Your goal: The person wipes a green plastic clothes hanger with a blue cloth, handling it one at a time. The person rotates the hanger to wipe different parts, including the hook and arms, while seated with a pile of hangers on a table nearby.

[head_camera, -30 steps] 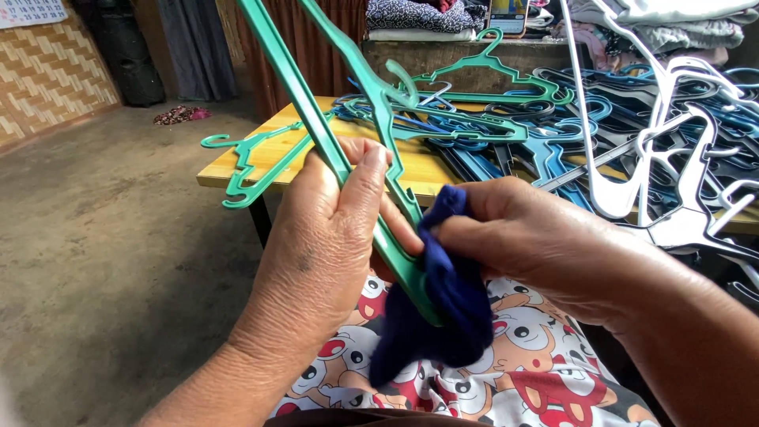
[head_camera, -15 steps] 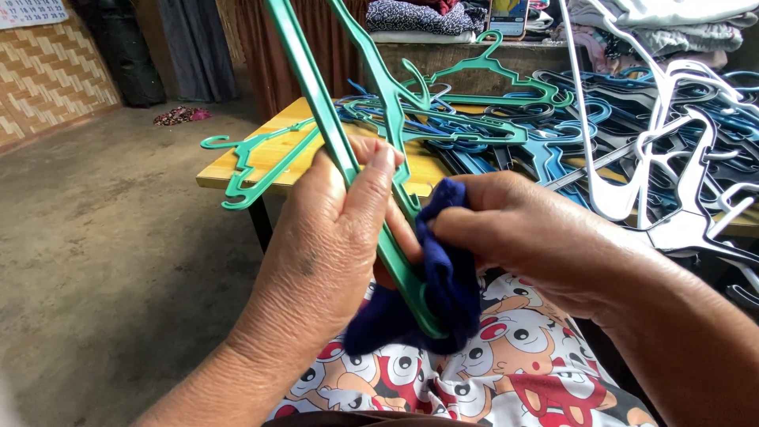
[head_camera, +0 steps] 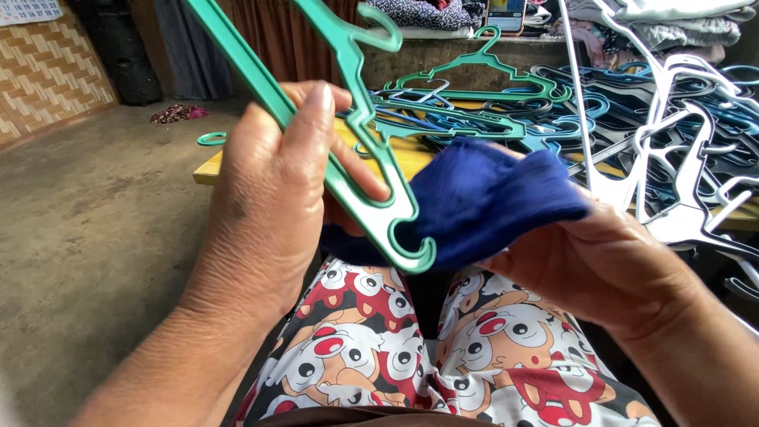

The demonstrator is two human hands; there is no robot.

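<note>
**Head view: green hanger held, blue cloth at its end**

Left hand [head_camera: 269, 198] is closed around the green hanger [head_camera: 371, 174], thumb up along the near bar, fingers through the frame. Right hand [head_camera: 601, 269] pinches a bunched blue cloth [head_camera: 482, 198], which sits against the hanger's rounded lower corner, just right of the left hand.

Judgement: wiping works best with the hanger gripped firm and the cloth wrapped round the bar, not just dabbed at it (the corner loop traps dirt).

Behind: a tabletop [head_camera: 411, 158] piled with hangers [head_camera: 672, 134], mostly blue, green, white. Patterned fabric [head_camera: 443, 356] covers the lap below.
</note>
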